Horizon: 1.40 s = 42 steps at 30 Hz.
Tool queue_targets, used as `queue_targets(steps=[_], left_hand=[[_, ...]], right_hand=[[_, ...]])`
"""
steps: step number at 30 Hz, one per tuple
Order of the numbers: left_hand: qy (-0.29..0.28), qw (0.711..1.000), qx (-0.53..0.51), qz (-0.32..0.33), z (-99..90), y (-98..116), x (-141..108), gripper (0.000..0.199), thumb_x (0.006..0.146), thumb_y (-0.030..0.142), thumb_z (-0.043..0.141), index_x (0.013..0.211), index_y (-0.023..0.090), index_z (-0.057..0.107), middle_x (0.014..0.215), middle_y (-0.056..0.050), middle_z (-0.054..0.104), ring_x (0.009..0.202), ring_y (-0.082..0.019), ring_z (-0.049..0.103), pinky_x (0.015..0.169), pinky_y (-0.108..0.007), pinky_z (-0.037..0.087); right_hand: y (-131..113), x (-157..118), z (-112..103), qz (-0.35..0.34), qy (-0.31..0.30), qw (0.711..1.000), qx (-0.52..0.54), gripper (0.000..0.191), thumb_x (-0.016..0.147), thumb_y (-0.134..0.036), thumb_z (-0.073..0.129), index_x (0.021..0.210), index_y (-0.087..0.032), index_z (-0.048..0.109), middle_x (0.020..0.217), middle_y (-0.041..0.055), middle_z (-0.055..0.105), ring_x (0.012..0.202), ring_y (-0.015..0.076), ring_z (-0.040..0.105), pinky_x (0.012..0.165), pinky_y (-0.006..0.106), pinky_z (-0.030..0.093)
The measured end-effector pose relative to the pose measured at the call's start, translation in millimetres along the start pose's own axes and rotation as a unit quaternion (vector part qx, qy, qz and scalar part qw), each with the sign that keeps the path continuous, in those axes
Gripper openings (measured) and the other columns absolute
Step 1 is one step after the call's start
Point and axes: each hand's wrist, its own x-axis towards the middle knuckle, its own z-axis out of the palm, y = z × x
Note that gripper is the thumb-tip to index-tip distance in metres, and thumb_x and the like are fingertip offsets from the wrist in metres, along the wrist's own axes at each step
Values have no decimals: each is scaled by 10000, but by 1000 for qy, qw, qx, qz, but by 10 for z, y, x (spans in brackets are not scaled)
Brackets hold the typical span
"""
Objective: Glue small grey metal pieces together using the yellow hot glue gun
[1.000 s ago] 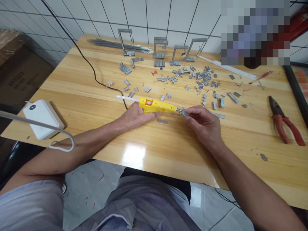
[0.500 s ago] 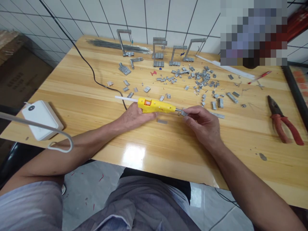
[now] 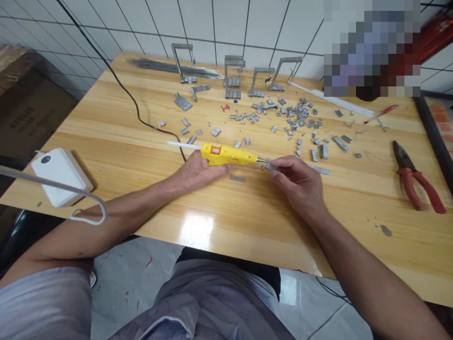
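Brown carton (image 3: 31, 113): far L, next to wood tbl (image 3: 159, 222).
White box (image 3: 62, 177): L end of tbl, dark round spot on top; grey cable (image 3: 53, 181) crosses in front of it.
Black cord (image 3: 137, 107): drops past tiled wall (image 3: 198, 26), over tbl to behind L hand.
Thin grey rods (image 3: 159, 65): bundled, lying flat at back edge.
L hand (image 3: 193, 171): fingers curled closed round grip of yellow glue gun (image 3: 231, 155).
Clear stick (image 3: 182, 144): out of gun's rear, pointing L.
Grey frames (image 3: 178, 63): upright in a row, back of tbl, ctr.
Gun: held above tbl, ctr, approx. level, metal nozzle (image 3: 262, 160) pointing R.
Flat grey strip (image 3: 238, 179): on tbl, just below gun.
Small grey pc (image 3: 270, 165): at nozzle tip, pinched by R hand; contact w/ nozzle too small to tell.
R hand (image 3: 300, 182): thumb + index nearly together on that pc, other fingers folded.
Grey scraps (image 3: 299, 113): loose pile, beyond R hand.
White strip (image 3: 336, 101): back R, flat.
Red pen (image 3: 381, 114): near strip's R end.
Pliers (image 3: 410, 174): far R, red handles toward person, well apart from R hand.
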Motion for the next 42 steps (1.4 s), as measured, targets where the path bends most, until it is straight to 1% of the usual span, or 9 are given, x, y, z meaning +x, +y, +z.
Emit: queue_targets(steps=[2, 5, 12, 17, 25, 29, 32, 38, 42], left_hand=[[-1, 1000, -6, 11, -1, 3, -2, 321, 868, 429, 772, 1065, 175, 792, 1031, -55, 840, 932, -233, 768, 811, -332, 634], [-2, 999, -20, 29, 0, -6, 0, 329, 879, 419, 784, 1110, 185, 798, 1081, -55, 841, 1005, -237, 776, 895, -347, 643], [0, 999, -22, 23, -2, -44, 10, 352, 877, 421, 801, 1149, 198, 816, 1121, -62, 844, 1068, -260, 780, 981, -385, 636], [-1, 999, -17, 29, -1, -55, 21, 357, 874, 410, 813, 1166, 205, 820, 1136, -64, 842, 1112, -269, 772, 1064, -428, 611], [-20, 999, -2, 33, -19, -37, 21, 374, 890, 448, 783, 1157, 188, 811, 1155, -79, 838, 1129, -279, 768, 1073, -442, 607], [-18, 1000, 6, 25, -27, -56, 26, 369, 895, 475, 782, 1134, 196, 812, 1114, -74, 838, 1112, -281, 770, 1072, -453, 609], [-21, 999, 8, 26, -32, -59, 24, 355, 893, 477, 780, 1110, 198, 815, 1070, -73, 836, 1129, -291, 764, 1073, -457, 612], [-6, 1000, 17, 17, -35, -32, 9, 316, 855, 437, 804, 1076, 212, 825, 976, -61, 835, 1127, -308, 758, 983, -426, 654], [1, 1000, 23, 18, -36, -26, 8, 334, 844, 407, 806, 1113, 210, 818, 986, -59, 836, 1104, -305, 761, 967, -424, 658]], right_hand=[[8, 0, -5, -3, 4, 1000, -2, 134, 917, -397, 820, 1013, -305, 838, 924, 15, 770, 795, 177, 669, 748, 356, 574], [16, 1, -9, -7, 6, 1000, 3, 117, 921, -365, 815, 1023, -315, 842, 933, 10, 772, 810, 174, 675, 760, 353, 572], [21, -1, -7, -5, 7, 1000, -1, 128, 921, -401, 830, 1019, -321, 845, 955, 14, 786, 830, 184, 688, 763, 357, 581], [27, -4, -6, -9, 5, 1000, 5, 117, 922, -368, 828, 1028, -322, 847, 958, 12, 783, 831, 179, 686, 750, 343, 571], [37, -6, -3, -12, 5, 1000, -15, 158, 932, -435, 819, 1033, -317, 845, 960, 28, 779, 869, 200, 703, 765, 361, 592], [31, 0, -4, -12, 2, 1000, -17, 171, 936, -468, 818, 1020, -321, 840, 942, 25, 771, 855, 203, 698, 759, 365, 585], [30, 5, -5, -17, 0, 1000, -13, 146, 935, -441, 826, 1020, -323, 839, 935, 20, 768, 839, 195, 691, 747, 356, 569], [23, 5, -5, -17, 3, 1000, -13, 115, 930, -387, 817, 1019, -318, 838, 923, 12, 765, 807, 182, 673, 729, 346, 553], [2, 10, -7, -19, 7, 1000, -15, 96, 918, -342, 815, 1006, -312, 838, 910, 6, 759, 781, 171, 660, 717, 338, 545]])
